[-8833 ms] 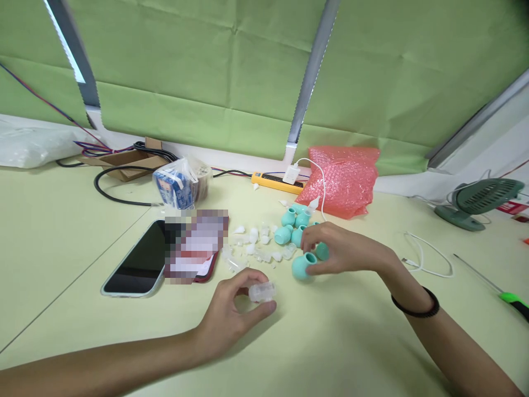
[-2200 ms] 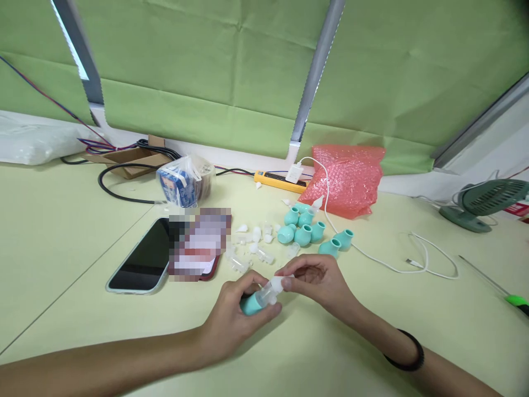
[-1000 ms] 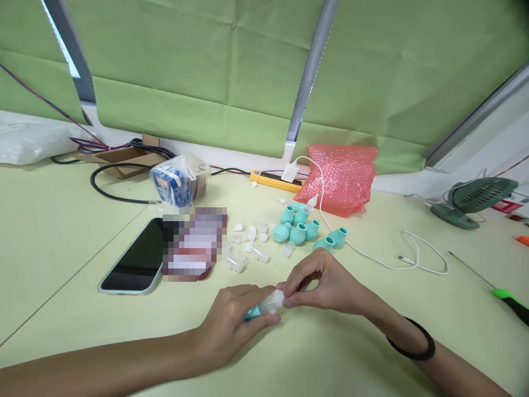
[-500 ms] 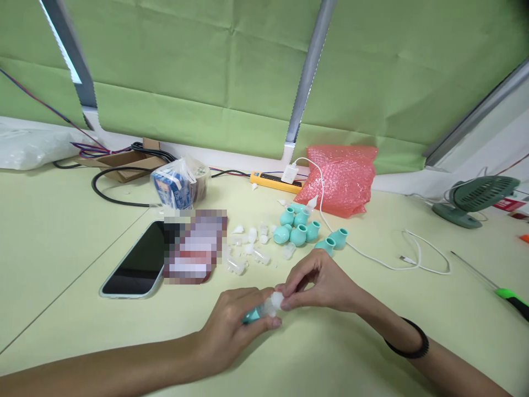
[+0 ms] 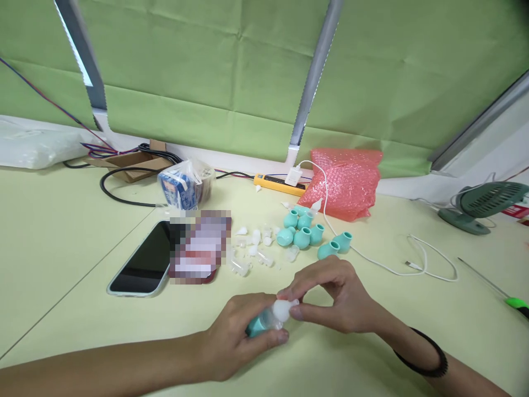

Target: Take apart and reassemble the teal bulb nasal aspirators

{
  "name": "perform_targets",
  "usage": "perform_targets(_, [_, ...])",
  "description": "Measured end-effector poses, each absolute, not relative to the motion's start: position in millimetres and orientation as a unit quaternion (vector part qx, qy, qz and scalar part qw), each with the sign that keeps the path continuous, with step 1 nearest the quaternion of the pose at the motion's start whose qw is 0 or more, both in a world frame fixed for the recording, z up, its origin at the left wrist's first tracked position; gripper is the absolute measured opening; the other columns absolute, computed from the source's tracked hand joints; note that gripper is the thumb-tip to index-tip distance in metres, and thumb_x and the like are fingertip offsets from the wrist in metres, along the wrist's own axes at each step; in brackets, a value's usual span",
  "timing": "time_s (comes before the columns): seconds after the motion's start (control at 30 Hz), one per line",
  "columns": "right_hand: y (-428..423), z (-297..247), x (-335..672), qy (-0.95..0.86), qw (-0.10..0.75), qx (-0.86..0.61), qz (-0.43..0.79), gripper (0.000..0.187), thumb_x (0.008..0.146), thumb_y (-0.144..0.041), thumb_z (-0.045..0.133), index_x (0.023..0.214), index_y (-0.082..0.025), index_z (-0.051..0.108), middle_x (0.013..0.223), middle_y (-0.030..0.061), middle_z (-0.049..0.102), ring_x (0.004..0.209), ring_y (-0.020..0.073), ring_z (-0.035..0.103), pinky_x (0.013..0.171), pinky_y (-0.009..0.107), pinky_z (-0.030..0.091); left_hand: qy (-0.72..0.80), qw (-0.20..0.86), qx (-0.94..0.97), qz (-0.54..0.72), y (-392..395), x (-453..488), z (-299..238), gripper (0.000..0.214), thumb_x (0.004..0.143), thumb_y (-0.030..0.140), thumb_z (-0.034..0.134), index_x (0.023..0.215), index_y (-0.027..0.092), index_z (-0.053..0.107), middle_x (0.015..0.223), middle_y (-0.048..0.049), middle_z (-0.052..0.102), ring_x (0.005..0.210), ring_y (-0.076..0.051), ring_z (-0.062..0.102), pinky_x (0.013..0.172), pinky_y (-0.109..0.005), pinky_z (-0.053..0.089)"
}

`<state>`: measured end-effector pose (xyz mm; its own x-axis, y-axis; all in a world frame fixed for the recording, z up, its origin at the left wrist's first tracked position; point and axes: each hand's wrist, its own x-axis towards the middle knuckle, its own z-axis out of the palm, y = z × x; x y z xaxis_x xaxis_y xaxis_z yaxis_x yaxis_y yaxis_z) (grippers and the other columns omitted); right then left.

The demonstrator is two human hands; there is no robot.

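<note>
My left hand (image 5: 243,333) is wrapped round a bulb nasal aspirator, whose teal bulb (image 5: 257,326) and clear plastic tube (image 5: 270,318) show between thumb and fingers. A white soft nozzle tip (image 5: 282,310) sits at the tube's end, pointing right. My right hand (image 5: 330,295) pinches this tip with thumb and fingertips. Beyond the hands, several teal bulbs (image 5: 303,237) stand or lie in a cluster, open necks showing. Left of them are scattered clear tubes (image 5: 238,267) and white tips (image 5: 256,237). One white tip (image 5: 316,205) lies behind the bulbs.
Two phones lie at left, one black-screened (image 5: 142,262), one blurred (image 5: 202,248). Behind are a bagged blue pack (image 5: 179,187), a yellow power strip (image 5: 279,184) and pink bubble wrap (image 5: 347,184). A white cable (image 5: 380,269), green fan (image 5: 491,201) and screwdriver (image 5: 516,303) are at right.
The view has shifted slightly. My right hand has drawn a little to the right and its fingers have spread slightly along the white tip, which now shows more fully.
</note>
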<state>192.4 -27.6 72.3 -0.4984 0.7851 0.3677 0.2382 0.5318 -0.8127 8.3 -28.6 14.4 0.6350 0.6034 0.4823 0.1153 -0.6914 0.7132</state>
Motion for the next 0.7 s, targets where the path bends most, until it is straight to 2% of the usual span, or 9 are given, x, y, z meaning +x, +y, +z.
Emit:
perform_targets(0.1, [-21, 95, 200, -0.787, 0.408, -0.370, 0.280, 0.006, 0.064, -0.016, 0.066, 0.069, -0.016, 0.068, 0.062, 0.0041, 0.068, 0.053, 0.0139, 0.062, 0.050, 0.023, 0.052, 0.230, 0.321, 0.822, 0.409, -27, 7, 13, 0.032, 0.081, 0.022, 0.047, 0.112, 0.016, 0.043, 0.097, -0.0084, 0.052, 0.089, -0.019, 0.046, 0.078, -0.032, 0.040])
perform_targets(0.17, [-8, 115, 208, -0.761, 0.453, -0.408, 0.223, 0.005, 0.062, -0.016, 0.067, 0.067, -0.019, 0.067, 0.063, 0.0020, 0.068, 0.055, 0.0131, 0.062, 0.050, 0.022, 0.052, 0.249, 0.319, 0.804, 0.435, -27, 6, 11, 0.043, 0.082, 0.019, 0.042, 0.124, 0.019, 0.030, 0.117, -0.0111, 0.040, 0.109, -0.022, 0.035, 0.091, -0.039, 0.032])
perform_targets(0.2, [1, 124, 212, -0.747, 0.481, -0.418, 0.191, 0.005, 0.062, -0.017, 0.067, 0.065, -0.020, 0.067, 0.063, 0.0011, 0.067, 0.054, 0.0129, 0.061, 0.049, 0.022, 0.052, 0.257, 0.321, 0.799, 0.439, -27, 6, 10, 0.044, 0.083, 0.017, 0.039, 0.125, 0.020, 0.027, 0.120, -0.0111, 0.036, 0.112, -0.022, 0.032, 0.093, -0.040, 0.030])
perform_targets(0.27, [24, 135, 217, -0.727, 0.517, -0.434, 0.130, 0.003, 0.061, -0.017, 0.067, 0.063, -0.019, 0.065, 0.059, -0.0007, 0.064, 0.051, 0.0123, 0.060, 0.049, 0.024, 0.053, 0.259, 0.326, 0.803, 0.426, -28, 6, 10, 0.038, 0.082, 0.013, 0.037, 0.119, 0.020, 0.034, 0.116, -0.0103, 0.037, 0.110, -0.020, 0.034, 0.092, -0.037, 0.032])
perform_targets(0.33, [50, 136, 217, -0.723, 0.519, -0.448, 0.085, 0.003, 0.061, -0.018, 0.066, 0.061, -0.017, 0.063, 0.059, -0.0001, 0.063, 0.051, 0.0129, 0.060, 0.047, 0.024, 0.052, 0.241, 0.323, 0.825, 0.397, -29, 6, 11, 0.028, 0.080, 0.009, 0.038, 0.106, 0.019, 0.046, 0.108, -0.0095, 0.040, 0.102, -0.018, 0.041, 0.087, -0.033, 0.037])
perform_targets(0.4, [77, 127, 215, -0.721, 0.508, -0.469, 0.055, 0.004, 0.061, -0.018, 0.064, 0.061, -0.015, 0.062, 0.061, 0.0017, 0.064, 0.056, 0.0144, 0.062, 0.052, 0.025, 0.052, 0.211, 0.308, 0.852, 0.367, -29, 6, 13, 0.024, 0.078, 0.006, 0.039, 0.096, 0.016, 0.052, 0.101, -0.0095, 0.043, 0.095, -0.017, 0.045, 0.083, -0.030, 0.040])
perform_targets(0.53, [122, 97, 211, -0.745, 0.428, -0.511, 0.024, 0.008, 0.063, -0.018, 0.058, 0.062, -0.011, 0.063, 0.062, 0.0045, 0.064, 0.058, 0.0147, 0.061, 0.056, 0.024, 0.050, 0.172, 0.268, 0.885, 0.341, -30, 6, 16, 0.023, 0.075, 0.003, 0.039, 0.090, 0.013, 0.053, 0.096, -0.0110, 0.045, 0.087, -0.016, 0.046, 0.077, -0.028, 0.042])
perform_targets(0.7, [150, 74, 219, -0.758, 0.388, -0.523, 0.020, 0.010, 0.063, -0.018, 0.056, 0.060, -0.011, 0.062, 0.057, 0.0045, 0.063, 0.054, 0.0146, 0.060, 0.053, 0.024, 0.048, 0.165, 0.244, 0.897, 0.329, -31, 6, 17, 0.021, 0.074, 0.004, 0.038, 0.085, 0.011, 0.055, 0.093, -0.0124, 0.047, 0.083, -0.017, 0.047, 0.073, -0.028, 0.044])
